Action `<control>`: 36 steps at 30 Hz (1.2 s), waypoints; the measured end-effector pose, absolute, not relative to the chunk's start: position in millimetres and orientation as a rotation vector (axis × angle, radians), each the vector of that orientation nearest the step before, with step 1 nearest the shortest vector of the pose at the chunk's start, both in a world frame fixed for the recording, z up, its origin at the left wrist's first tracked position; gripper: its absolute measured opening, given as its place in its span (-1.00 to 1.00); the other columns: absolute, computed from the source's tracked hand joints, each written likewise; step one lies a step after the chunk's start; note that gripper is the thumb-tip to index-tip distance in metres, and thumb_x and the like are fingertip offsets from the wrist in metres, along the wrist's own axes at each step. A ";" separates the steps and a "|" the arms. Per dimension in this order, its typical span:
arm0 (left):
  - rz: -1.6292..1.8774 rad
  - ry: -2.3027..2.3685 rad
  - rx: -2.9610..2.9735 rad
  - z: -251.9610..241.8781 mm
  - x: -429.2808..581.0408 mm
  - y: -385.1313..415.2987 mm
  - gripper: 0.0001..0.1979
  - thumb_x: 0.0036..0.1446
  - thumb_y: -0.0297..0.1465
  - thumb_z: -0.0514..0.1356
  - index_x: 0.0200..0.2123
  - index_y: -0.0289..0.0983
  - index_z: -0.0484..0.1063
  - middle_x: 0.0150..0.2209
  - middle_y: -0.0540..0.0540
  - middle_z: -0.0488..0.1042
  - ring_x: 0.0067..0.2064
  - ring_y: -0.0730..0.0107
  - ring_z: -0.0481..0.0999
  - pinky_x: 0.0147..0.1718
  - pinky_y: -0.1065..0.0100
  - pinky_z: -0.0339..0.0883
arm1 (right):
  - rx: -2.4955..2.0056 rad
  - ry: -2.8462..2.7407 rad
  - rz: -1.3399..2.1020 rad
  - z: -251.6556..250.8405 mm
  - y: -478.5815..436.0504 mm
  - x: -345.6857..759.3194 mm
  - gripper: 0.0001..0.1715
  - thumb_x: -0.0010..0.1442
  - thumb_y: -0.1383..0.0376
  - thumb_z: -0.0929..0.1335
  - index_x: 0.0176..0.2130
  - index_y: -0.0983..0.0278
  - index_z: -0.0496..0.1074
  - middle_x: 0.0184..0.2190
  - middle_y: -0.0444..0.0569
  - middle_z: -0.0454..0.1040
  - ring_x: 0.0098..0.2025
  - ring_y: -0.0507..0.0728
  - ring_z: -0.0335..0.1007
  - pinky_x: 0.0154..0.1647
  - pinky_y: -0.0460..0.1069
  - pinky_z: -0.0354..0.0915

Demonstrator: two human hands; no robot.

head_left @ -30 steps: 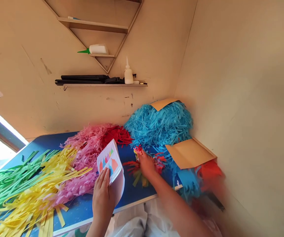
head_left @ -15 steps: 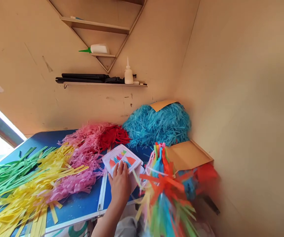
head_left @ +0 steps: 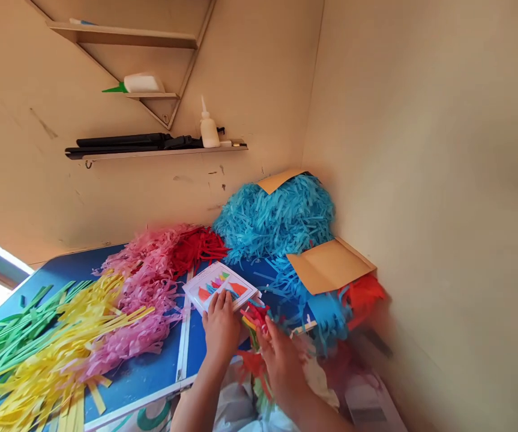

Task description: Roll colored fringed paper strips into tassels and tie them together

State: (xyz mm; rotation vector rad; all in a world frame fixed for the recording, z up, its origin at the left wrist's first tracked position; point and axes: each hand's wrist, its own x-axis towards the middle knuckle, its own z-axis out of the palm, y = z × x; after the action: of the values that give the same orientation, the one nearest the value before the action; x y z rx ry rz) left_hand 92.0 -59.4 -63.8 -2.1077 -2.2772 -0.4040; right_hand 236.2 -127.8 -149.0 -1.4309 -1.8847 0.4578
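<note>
Fingers of the left hand lie spread and flat on the white card printed with coloured triangles, pinning it to the blue table near the front edge. The right hand has its grip closed round a bunch of mixed coloured paper strips, just beside the card. Holding the bunch near its gathered end, with firm pressure on the card, should stop either slipping. Pink shredded paper lies alongside.
</note>
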 end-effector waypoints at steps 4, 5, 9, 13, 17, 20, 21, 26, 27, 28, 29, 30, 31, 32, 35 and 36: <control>-0.328 -2.227 -2.095 -69.4 100.6 -60.7 -0.50 0.26 -0.53 -0.05 0.25 -0.30 0.28 0.31 -0.27 0.24 0.35 0.04 0.13 0.16 -0.06 0.18 | -1.553 -2.281 0.182 -116.0 -125.1 232.3 -0.49 0.32 0.42 0.26 0.22 0.20 0.34 0.31 0.11 0.20 0.23 0.42 0.21 0.16 0.38 0.25; -0.305 -2.219 -2.088 -71.3 102.7 -61.1 -0.51 0.27 -0.52 -0.05 0.24 -0.28 0.28 0.31 -0.27 0.24 0.35 0.04 0.13 0.15 -0.07 0.18 | -1.568 -2.356 0.139 -105.3 -124.9 230.7 -0.51 0.32 0.42 0.26 0.21 0.24 0.35 0.30 0.14 0.21 0.20 0.43 0.23 0.12 0.37 0.29; -0.244 -2.213 -2.064 -75.1 106.8 -60.6 -0.52 0.27 -0.51 -0.04 0.23 -0.26 0.31 0.29 -0.27 0.29 0.32 0.04 0.18 0.08 -0.05 0.23 | -1.481 -2.607 0.116 -64.7 -121.7 231.0 -0.60 0.29 0.44 0.25 0.07 0.30 0.46 0.17 0.19 0.37 0.02 0.34 0.38 -0.02 0.24 0.40; -0.241 -2.193 -2.065 -70.6 108.4 -63.2 -0.52 0.28 -0.50 -0.05 0.24 -0.26 0.29 0.30 -0.26 0.27 0.31 0.05 0.19 0.01 0.00 0.29 | -1.553 -2.605 0.198 -40.9 -111.0 238.5 -0.60 0.24 0.49 0.23 -0.01 0.32 0.50 0.06 0.19 0.44 -0.05 0.30 0.44 -0.08 0.14 0.42; -0.294 -2.109 -2.070 -68.7 112.2 -71.0 -0.54 0.29 -0.47 -0.03 0.22 -0.20 0.32 0.27 -0.21 0.33 0.28 0.02 0.24 0.12 -0.14 0.15 | -1.754 -2.302 0.309 -36.6 -98.0 238.8 -0.41 0.21 0.47 0.25 0.22 0.30 0.30 0.16 0.19 0.36 -0.03 0.27 0.47 -0.05 0.11 0.42; -0.305 -2.044 -2.100 -72.5 112.5 -73.6 -0.53 0.29 -0.53 -0.05 0.19 -0.15 0.36 0.24 -0.17 0.37 0.27 0.05 0.26 0.20 -0.21 -0.02 | -1.726 -2.228 0.305 -47.2 -96.5 235.5 -0.41 0.27 0.43 0.22 0.27 0.28 0.24 0.20 0.19 0.32 0.10 0.30 0.39 0.07 0.16 0.35; -0.306 -2.029 -2.121 -74.2 111.7 -73.5 -0.54 0.29 -0.54 -0.04 0.18 -0.17 0.37 0.24 -0.17 0.38 0.27 0.06 0.27 0.20 -0.17 -0.01 | -1.717 -2.242 0.278 -53.4 -97.9 235.4 -0.41 0.29 0.42 0.20 0.28 0.29 0.23 0.23 0.19 0.29 0.16 0.33 0.33 0.13 0.22 0.30; -0.316 -1.986 -2.199 -79.6 106.2 -71.8 -0.54 0.27 -0.55 -0.01 0.19 -0.22 0.37 0.23 -0.20 0.38 0.26 0.08 0.28 0.12 -0.02 0.12 | -1.512 -2.355 0.268 -89.2 -113.9 244.7 -0.09 0.17 0.20 0.36 0.39 0.27 -0.01 0.41 0.15 -0.05 0.38 0.51 -0.15 0.33 0.47 -0.17; -0.318 -1.994 -2.199 -79.6 105.5 -71.5 -0.55 0.27 -0.54 0.00 0.19 -0.23 0.36 0.24 -0.20 0.37 0.26 0.08 0.27 0.11 -0.02 0.13 | -1.479 -2.349 0.269 -95.0 -117.5 246.1 -0.03 0.16 0.20 0.36 0.41 0.29 -0.08 0.42 0.16 -0.13 0.40 0.49 -0.22 0.34 0.46 -0.19; -0.319 -2.004 -2.200 -79.1 105.1 -71.2 -0.55 0.28 -0.53 0.00 0.19 -0.22 0.36 0.24 -0.20 0.37 0.26 0.08 0.27 0.11 -0.01 0.14 | -1.456 -2.333 0.258 -100.2 -120.7 246.6 -0.01 0.16 0.22 0.35 0.41 0.32 -0.13 0.43 0.17 -0.20 0.42 0.46 -0.27 0.36 0.44 -0.20; -0.318 -2.010 -2.207 -78.4 104.9 -70.8 -0.55 0.27 -0.52 0.01 0.19 -0.22 0.36 0.24 -0.20 0.37 0.26 0.08 0.27 0.10 -0.01 0.15 | -1.435 -2.318 0.243 -104.8 -123.3 246.3 -0.02 0.16 0.25 0.34 0.41 0.34 -0.14 0.44 0.17 -0.26 0.43 0.44 -0.32 0.36 0.43 -0.20; -0.313 -2.014 -2.214 -77.5 104.8 -70.5 -0.55 0.27 -0.52 0.01 0.19 -0.21 0.36 0.24 -0.20 0.37 0.26 0.08 0.28 0.09 -0.01 0.16 | -1.417 -2.307 0.230 -108.9 -125.0 245.4 -0.03 0.16 0.27 0.34 0.41 0.35 -0.13 0.44 0.16 -0.30 0.43 0.44 -0.36 0.36 0.43 -0.20; -0.305 -2.016 -2.222 -76.5 104.7 -70.2 -0.55 0.27 -0.52 0.02 0.19 -0.20 0.36 0.24 -0.20 0.37 0.26 0.08 0.28 0.08 -0.01 0.17 | -1.407 -2.302 0.223 -112.4 -125.6 244.2 -0.06 0.17 0.29 0.33 0.41 0.33 -0.10 0.44 0.13 -0.30 0.43 0.45 -0.38 0.36 0.43 -0.20; -0.295 -2.014 -2.230 -75.4 104.8 -70.1 -0.55 0.27 -0.52 0.02 0.20 -0.20 0.35 0.24 -0.20 0.37 0.26 0.07 0.28 0.08 -0.01 0.17 | -1.404 -2.306 0.226 -115.1 -124.7 242.8 -0.10 0.19 0.30 0.31 0.40 0.30 -0.08 0.44 0.10 -0.27 0.43 0.46 -0.36 0.36 0.43 -0.19; -0.273 -2.001 -2.242 -71.4 104.8 -70.5 -0.54 0.27 -0.53 0.02 0.21 -0.20 0.34 0.25 -0.20 0.36 0.26 0.07 0.27 0.08 -0.01 0.16 | -1.408 -2.353 0.295 -116.2 -114.1 239.8 -0.24 0.27 0.36 0.24 0.39 0.28 -0.02 0.41 0.10 -0.05 0.41 0.41 -0.19 0.36 0.34 -0.05; -0.270 -1.994 -2.250 -69.5 104.8 -70.8 -0.54 0.27 -0.52 0.02 0.21 -0.21 0.34 0.24 -0.21 0.36 0.26 0.07 0.26 0.08 0.00 0.16 | -1.390 -2.373 0.328 -113.6 -108.6 239.3 -0.27 0.28 0.38 0.23 0.38 0.30 0.01 0.39 0.12 0.01 0.39 0.38 -0.11 0.36 0.28 0.00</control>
State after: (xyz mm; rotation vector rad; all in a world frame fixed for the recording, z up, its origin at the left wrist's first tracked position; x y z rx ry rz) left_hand 104.8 -70.8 -69.5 -2.2496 -1.9939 -0.2696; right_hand 239.3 -108.6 -113.6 -1.3898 -2.3733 0.3279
